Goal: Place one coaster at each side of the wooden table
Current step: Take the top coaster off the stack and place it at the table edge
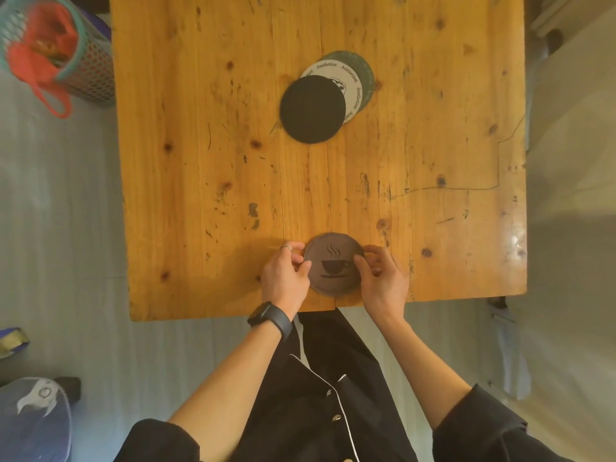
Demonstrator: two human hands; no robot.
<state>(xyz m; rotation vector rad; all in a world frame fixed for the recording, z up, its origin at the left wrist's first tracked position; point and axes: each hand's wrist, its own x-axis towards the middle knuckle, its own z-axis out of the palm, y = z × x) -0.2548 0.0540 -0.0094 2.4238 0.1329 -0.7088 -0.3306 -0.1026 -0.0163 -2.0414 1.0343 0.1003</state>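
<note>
Brown coaster [334, 266] — both hands [283, 278] pinching edges.

Read on the white coaster [343, 82], repeated around its rim: "Aesthetics", partly hidden under the black coaster [312, 109]. Seen on the brown coaster [333, 264]: a steaming coffee-cup sign, no words. Nothing readable on the green coaster [358, 66].

Knotty wooden worktop [200, 128], orange varnish scratched and scuffed, glossy at its right edge. Brown coaster [333, 266] looks like matt leather, cup motif printed dark. Black coaster [311, 110] is matt, felt-like. White coaster [348, 83] resembles printed paper.
</note>
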